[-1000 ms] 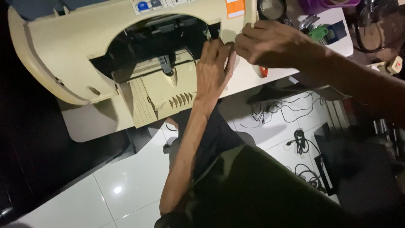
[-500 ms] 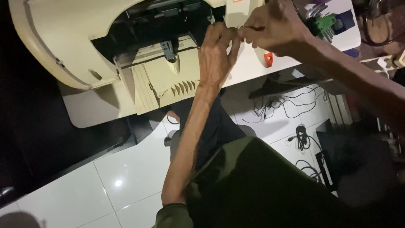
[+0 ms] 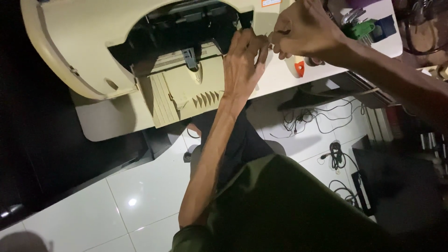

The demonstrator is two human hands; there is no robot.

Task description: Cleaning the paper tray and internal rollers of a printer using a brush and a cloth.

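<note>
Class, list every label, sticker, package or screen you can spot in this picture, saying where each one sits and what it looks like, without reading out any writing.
Sticker: on the cream printer's top, at the frame's upper edge above the right hand; small rectangle, orange and white.
Sticker: at the printer's upper left edge; only a blue sliver shows.
No packages or screens are in view.

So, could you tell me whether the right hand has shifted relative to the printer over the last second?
Yes. The right hand has come in leftward toward the printer opening's right edge, and its fingertips now meet the left hand there.
</note>
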